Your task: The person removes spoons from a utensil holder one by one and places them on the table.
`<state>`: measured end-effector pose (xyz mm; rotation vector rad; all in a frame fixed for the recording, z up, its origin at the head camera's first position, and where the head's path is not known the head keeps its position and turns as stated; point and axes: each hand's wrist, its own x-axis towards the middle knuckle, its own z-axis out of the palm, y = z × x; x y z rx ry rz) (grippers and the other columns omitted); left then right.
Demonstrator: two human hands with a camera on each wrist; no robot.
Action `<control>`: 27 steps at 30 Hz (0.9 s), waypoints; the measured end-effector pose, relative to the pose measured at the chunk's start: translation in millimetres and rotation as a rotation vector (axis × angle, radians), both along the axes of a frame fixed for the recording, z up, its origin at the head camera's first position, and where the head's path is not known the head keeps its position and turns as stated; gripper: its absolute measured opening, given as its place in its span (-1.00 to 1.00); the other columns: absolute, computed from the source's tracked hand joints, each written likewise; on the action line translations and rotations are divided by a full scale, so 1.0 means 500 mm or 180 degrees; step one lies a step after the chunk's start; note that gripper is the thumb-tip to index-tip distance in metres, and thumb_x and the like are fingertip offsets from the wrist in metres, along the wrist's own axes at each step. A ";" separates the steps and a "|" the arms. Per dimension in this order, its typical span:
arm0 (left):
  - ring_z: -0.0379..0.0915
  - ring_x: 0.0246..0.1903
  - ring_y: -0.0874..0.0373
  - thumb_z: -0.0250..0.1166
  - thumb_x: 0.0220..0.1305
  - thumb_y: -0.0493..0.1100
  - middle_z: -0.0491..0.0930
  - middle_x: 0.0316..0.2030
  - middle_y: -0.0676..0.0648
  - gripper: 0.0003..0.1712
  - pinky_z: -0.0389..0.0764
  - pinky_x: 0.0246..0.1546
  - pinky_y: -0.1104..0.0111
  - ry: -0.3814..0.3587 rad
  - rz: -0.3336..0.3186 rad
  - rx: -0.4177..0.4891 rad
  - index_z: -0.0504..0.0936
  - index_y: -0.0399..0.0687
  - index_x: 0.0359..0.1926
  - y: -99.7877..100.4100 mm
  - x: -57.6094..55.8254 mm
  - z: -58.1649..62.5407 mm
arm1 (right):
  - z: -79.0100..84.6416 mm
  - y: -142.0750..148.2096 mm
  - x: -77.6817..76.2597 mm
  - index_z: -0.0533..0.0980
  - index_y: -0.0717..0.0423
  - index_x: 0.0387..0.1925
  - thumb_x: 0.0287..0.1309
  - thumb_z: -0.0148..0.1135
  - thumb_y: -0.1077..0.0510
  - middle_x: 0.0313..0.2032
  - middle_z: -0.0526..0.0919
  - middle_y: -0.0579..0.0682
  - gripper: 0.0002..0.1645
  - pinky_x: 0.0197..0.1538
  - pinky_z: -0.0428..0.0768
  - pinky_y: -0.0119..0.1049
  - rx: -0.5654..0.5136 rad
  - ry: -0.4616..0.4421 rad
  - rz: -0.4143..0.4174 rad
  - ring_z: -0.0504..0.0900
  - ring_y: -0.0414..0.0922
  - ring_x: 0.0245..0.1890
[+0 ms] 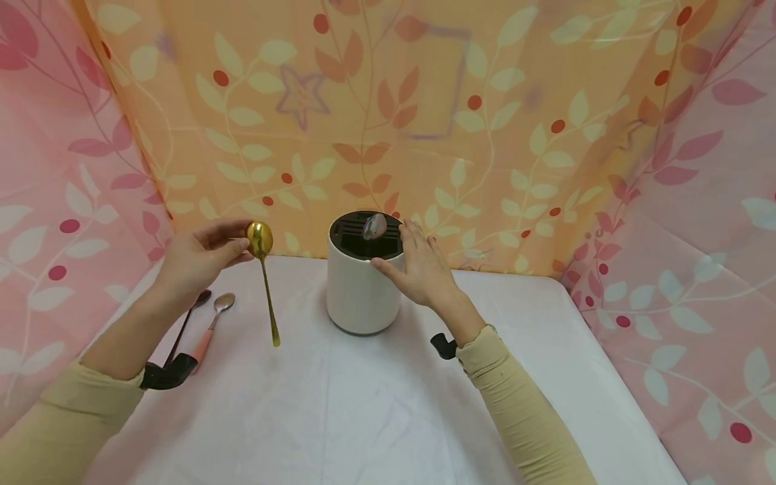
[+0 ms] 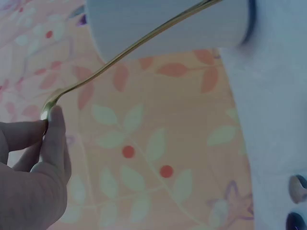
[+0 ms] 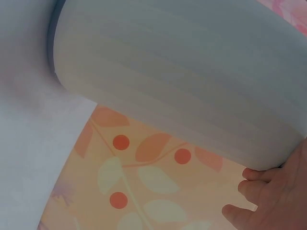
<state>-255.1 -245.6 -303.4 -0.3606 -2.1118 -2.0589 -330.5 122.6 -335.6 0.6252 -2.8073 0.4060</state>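
My left hand [image 1: 197, 259] pinches a gold spoon [image 1: 270, 303] at its bowl, with the handle hanging down, left of a white cylindrical utensil holder [image 1: 364, 296]. In the left wrist view, the gold spoon's handle [image 2: 139, 44] crosses in front of the white holder [image 2: 158, 33]. The holder has a black slotted top [image 1: 348, 244], and the bowl of another spoon [image 1: 374, 227] stands up out of it. My right hand [image 1: 424, 266] rests against the holder's upper right side, its fingers fairly straight and the thumb at the front rim.
On the white-covered table [image 1: 273, 431], a pink-handled spoon [image 1: 209, 333] and a dark spoon [image 1: 184, 327] lie at the left, partly behind my left wrist's black camera mount [image 1: 168, 372]. Patterned orange cloth [image 1: 388, 155] hangs behind the table, with pink cloth [image 1: 697, 222] at the sides.
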 end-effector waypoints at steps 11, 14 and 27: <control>0.68 -0.13 0.24 0.23 0.52 -0.31 0.59 0.16 -0.36 -0.45 0.73 -0.09 0.38 -0.0878 -0.0642 -0.1422 0.38 -0.48 0.41 -0.072 -0.058 -0.069 | 0.001 0.000 0.002 -0.05 0.20 0.65 0.25 -0.34 -0.76 0.64 -0.04 0.17 0.37 0.63 -0.13 0.12 0.0017 -0.0027 -0.0026 -0.14 0.02 0.66; 0.70 -0.14 0.22 0.24 0.51 -0.32 0.63 0.13 -0.32 -0.43 0.74 -0.08 0.36 -0.1002 -0.0687 -0.1363 0.36 -0.55 0.40 -0.090 -0.071 -0.091 | 0.001 0.000 0.002 -0.04 0.19 0.64 0.25 -0.33 -0.76 0.64 -0.04 0.16 0.36 0.63 -0.13 0.12 0.0008 -0.0028 -0.0018 -0.14 0.01 0.66; 0.68 -0.16 0.27 0.19 0.54 -0.33 0.66 0.06 -0.16 -0.37 0.71 0.05 0.32 -0.1522 -0.0745 -0.1148 0.22 -0.60 0.46 -0.148 -0.131 -0.173 | 0.001 -0.001 0.002 -0.04 0.18 0.64 0.28 -0.29 -0.73 0.64 -0.03 0.15 0.32 0.63 -0.12 0.11 -0.0051 0.0009 0.0010 -0.13 0.02 0.65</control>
